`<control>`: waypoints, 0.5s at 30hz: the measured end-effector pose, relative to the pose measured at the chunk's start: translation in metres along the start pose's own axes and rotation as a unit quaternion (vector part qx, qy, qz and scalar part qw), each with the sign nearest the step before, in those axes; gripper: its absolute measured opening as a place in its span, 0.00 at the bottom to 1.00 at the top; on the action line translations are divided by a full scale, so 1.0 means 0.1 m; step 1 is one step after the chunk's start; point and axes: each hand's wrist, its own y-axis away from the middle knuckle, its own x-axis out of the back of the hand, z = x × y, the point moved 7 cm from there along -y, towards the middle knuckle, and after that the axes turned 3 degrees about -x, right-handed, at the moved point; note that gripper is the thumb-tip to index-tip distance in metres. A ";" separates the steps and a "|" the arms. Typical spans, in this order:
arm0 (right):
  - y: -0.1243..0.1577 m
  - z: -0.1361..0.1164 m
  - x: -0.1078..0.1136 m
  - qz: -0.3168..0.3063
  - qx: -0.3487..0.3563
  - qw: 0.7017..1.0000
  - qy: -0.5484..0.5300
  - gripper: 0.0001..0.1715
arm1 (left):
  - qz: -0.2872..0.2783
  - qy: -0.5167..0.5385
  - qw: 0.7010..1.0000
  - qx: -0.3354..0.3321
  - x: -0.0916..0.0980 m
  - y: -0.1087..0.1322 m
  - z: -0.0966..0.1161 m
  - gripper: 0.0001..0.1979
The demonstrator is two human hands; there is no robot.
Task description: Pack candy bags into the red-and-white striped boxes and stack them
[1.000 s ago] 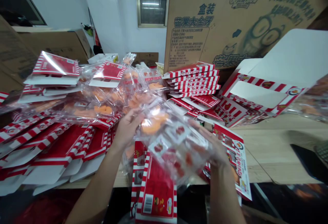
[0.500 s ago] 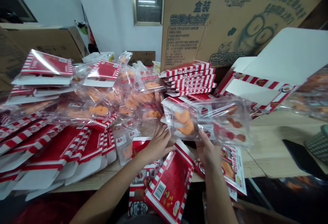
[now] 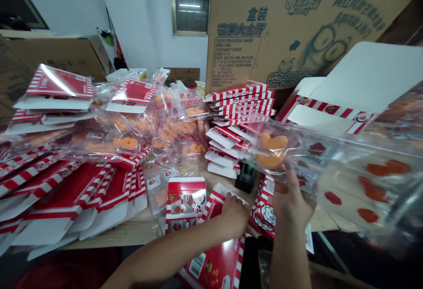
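Cardboard carton printed 芒果大金牙; right hand grips bag.

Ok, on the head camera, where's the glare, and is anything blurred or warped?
Head view: glare streaks the wrapper of the red-striped packet at upper left; the clear bag in the right hand looks blurred; the carton seems tilted by wide-angle distortion.

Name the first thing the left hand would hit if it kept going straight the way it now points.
The left hand points up and to the right, so it would probably meet the red-and-white striped carton with the cartoon face first, with the right hand beyond it. Depth is hard to judge here.
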 end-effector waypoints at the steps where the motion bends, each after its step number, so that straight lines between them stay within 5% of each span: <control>1: -0.02 -0.03 0.03 0.005 0.009 1.000 -0.004 0.20 | 0.009 0.008 1.000 0.001 0.11 0.07 -0.05 0.26; 4: -0.09 -0.06 0.10 0.021 0.029 0.999 -0.019 0.20 | 0.096 0.121 0.988 0.006 0.61 0.40 -0.28 0.23; 7: -0.11 0.00 0.11 0.029 0.022 0.999 -0.030 0.21 | 0.206 0.414 0.887 -0.007 1.06 0.77 -0.67 0.16; 9: -0.08 0.10 0.07 0.030 -0.010 0.999 -0.032 0.20 | 0.214 0.617 0.757 0.012 1.11 0.94 -0.98 0.11; 10: -0.05 0.17 0.04 0.028 -0.031 0.999 -0.031 0.20 | 0.211 0.663 0.718 0.016 1.09 1.01 -1.09 0.12; 15: 0.16 0.51 -0.22 -0.002 -0.131 0.991 -0.018 0.19 | 0.217 0.763 0.609 0.028 0.83 1.15 -1.37 0.22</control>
